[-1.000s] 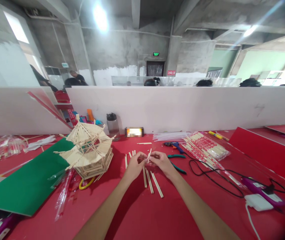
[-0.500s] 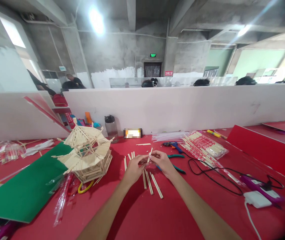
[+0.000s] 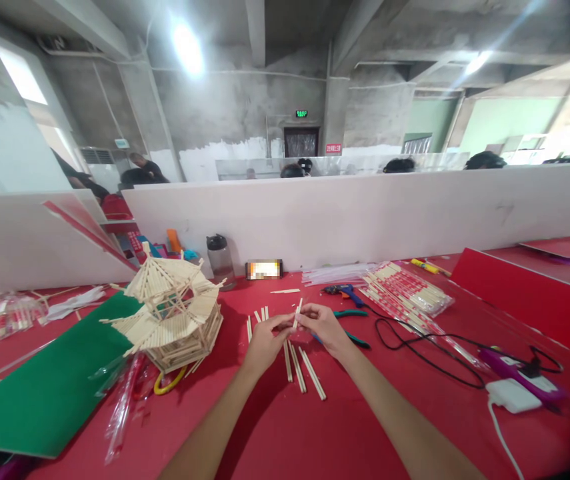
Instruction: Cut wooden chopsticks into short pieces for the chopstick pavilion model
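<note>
Spanning the near part of a red tabletop (image 3: pixel 325 443), two bare forearms (image 3: pixel 387 413) lead inward to the centre. At near right, a white rectangular adapter (image 3: pixel 513 396) lies beside a purple-and-white power strip (image 3: pixel 507 368); at near left, a flat green board (image 3: pixel 39 393) lies obliquely. Slender, loose pale wooden sticks (image 3: pixel 313 375) lie fanned on the near side of the hands. Over the middle of the tabletop, a single pale wooden stick (image 3: pixel 298 312) is held slightly tilted between the left hand (image 3: pixel 268 339) and the right hand (image 3: pixel 325 327); the fingers of both are clamped on it. To their left stands a tiered, pagoda-shaped model of pale wooden sticks (image 3: pixel 172 317), a curved yellow handle (image 3: pixel 169 384) showing at its near edge. To their right, teal-and-black tool handles (image 3: pixel 353 313) lie partly hidden by the right hand; farther back are a blue-and-black glue gun (image 3: pixel 347 293) and red-and-white printed stick packets (image 3: pixel 407 290). A clear, black-lidded bottle (image 3: pixel 220 261) and a small black device with a blurred screen (image 3: pixel 263 269) stand before a white upright partition (image 3: pixel 339 217). Beyond appear several people's heads (image 3: pixel 399 165) and a grey concrete wall (image 3: pixel 239 100).
</note>
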### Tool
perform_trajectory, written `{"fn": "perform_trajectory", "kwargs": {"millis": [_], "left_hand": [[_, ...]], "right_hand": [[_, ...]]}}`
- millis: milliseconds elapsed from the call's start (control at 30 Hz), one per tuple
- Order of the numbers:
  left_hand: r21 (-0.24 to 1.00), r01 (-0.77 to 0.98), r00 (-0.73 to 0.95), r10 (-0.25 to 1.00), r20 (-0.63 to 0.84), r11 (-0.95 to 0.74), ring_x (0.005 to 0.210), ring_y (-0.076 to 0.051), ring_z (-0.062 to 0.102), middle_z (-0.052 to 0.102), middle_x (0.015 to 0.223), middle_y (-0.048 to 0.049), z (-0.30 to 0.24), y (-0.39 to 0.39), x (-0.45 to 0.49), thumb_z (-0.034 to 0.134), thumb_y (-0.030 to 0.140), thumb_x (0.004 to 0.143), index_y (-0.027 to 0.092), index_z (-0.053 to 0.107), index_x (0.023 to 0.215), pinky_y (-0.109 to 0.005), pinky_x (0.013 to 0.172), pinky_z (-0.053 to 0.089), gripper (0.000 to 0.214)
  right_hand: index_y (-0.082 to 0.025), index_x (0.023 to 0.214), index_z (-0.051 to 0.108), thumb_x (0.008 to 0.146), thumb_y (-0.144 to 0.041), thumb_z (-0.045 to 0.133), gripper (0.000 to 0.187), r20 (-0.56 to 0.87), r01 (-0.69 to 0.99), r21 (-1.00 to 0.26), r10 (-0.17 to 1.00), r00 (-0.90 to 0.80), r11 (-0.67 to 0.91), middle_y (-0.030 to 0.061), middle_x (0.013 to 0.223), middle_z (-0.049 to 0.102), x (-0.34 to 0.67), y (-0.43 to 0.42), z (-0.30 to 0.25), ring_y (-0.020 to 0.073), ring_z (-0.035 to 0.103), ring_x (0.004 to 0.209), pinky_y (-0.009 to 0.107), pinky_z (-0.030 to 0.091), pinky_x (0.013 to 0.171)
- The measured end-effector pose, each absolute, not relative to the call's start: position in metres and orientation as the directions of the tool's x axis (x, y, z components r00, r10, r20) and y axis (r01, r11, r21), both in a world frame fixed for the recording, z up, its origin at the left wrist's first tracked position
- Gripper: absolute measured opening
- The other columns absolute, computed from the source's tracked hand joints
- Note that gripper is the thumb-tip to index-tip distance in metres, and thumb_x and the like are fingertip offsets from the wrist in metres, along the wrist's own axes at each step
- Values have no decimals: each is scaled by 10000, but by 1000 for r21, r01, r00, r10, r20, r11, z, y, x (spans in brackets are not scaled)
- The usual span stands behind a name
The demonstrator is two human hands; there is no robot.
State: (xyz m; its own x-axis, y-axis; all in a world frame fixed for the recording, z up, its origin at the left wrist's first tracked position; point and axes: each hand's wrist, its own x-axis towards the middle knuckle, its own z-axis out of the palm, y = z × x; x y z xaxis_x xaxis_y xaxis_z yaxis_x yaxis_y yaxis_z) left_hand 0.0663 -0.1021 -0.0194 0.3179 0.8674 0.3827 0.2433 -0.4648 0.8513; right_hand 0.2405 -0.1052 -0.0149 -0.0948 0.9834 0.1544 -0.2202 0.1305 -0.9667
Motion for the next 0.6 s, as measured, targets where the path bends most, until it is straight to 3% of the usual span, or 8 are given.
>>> {"fn": "perform_trajectory", "kwargs": {"millis": [267,600], "left_hand": [[869,226,293,882,369,-439,927,-227,686,741,1050,-73,-23,-99,66,675,280,786,196,737,1045,-364,884,538,279],[690,337,376,764,525,-640,836,-167,657,730,997,-57,-15,-106,59,594,299,883,234,678,1143,-294,824,512,282]], "right_hand": [[-165,765,667,630,-446,805,341,134,-260,-960,987,-90,106,18,701,690,240,-108,-12,154,639,640,277,514,686],[-171,754,661,635,-398,801,292,120,-263,-961,987,-110,88,7,683,688,239,-111,-6,140,622,602,261,509,645]]}}
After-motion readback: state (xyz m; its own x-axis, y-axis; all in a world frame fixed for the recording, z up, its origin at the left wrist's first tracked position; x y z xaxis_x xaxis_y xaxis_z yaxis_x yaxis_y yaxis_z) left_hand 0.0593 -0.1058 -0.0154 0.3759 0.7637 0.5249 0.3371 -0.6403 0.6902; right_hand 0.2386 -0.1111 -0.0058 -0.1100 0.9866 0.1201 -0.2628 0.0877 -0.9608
